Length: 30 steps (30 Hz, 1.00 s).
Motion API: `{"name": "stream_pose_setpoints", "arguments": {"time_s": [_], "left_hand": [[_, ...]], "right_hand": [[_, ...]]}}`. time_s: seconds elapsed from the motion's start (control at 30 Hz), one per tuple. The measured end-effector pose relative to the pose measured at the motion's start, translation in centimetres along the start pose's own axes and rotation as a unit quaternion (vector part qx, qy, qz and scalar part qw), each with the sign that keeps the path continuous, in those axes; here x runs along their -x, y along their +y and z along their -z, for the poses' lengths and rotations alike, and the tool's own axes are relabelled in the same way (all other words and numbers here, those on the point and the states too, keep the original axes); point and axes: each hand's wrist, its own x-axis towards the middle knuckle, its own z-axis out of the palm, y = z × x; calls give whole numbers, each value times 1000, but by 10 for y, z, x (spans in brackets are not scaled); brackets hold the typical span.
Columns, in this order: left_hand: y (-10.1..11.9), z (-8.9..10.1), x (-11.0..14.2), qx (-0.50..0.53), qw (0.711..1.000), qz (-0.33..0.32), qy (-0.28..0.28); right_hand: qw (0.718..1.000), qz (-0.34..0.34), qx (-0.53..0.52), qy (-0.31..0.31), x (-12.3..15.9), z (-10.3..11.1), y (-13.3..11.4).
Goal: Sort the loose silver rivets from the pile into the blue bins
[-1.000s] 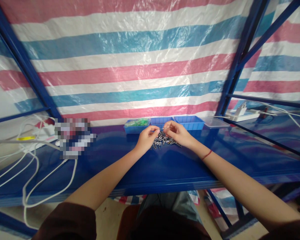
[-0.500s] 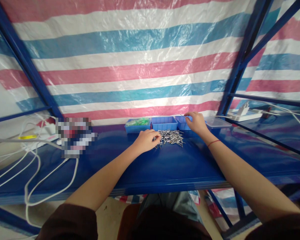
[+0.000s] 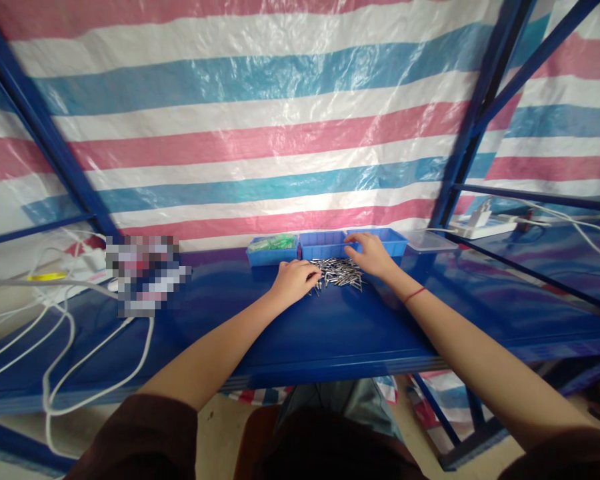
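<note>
A loose heap of slim silver pop rivets [image 3: 341, 272] lies on the blue table [image 3: 300, 340]. My left hand [image 3: 294, 280] rests at the heap's left edge, fingers curled in toward the thumb; whatever they pinch is hidden. Above the right back of the heap hovers my right hand [image 3: 373, 255], thumb and forefinger apart with nothing visible between them. It partly covers the right blue bin [image 3: 393, 245]. Behind the heap stands the middle blue bin [image 3: 323, 248]. The left blue bin [image 3: 273, 257] holds green items in clear plastic.
A clear plastic lid [image 3: 433, 241] lies right of the bins. Farther right is a white power strip [image 3: 485, 225] with cables. White cables [image 3: 70, 333] loop over the table's left side, beside a pixelated object [image 3: 147, 277]. Blue frame posts and a striped sheet [image 3: 260, 147] stand behind.
Both hands were together over the heap with a thin rivet. My right hand then carried a thin piece to the right bin, and has now come back left without it. My left hand stayed by the heap.
</note>
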Motion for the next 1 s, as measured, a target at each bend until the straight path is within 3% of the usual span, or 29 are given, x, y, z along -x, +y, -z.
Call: {"name": "stream_pose_setpoints", "arguments": {"time_s": [0.13, 0.27, 0.47, 0.7, 1.0], "left_hand": [[-4, 2, -2, 59, 997, 30, 51], [-6, 4, -3, 238, 963, 63, 111], [-5, -7, -5, 397, 907, 75, 115], [7, -3, 2, 344, 934, 36, 86], [8, -2, 1, 320, 942, 29, 97]], "right_hand": [[993, 4, -93, -70, 9, 1, -19], [971, -7, -203, -122, 16, -5, -33], [929, -36, -350, -115, 17, -7, -42], [890, -55, -435, -121, 18, -3, -51], [911, -11, -401, -96, 20, 3, -56]]}}
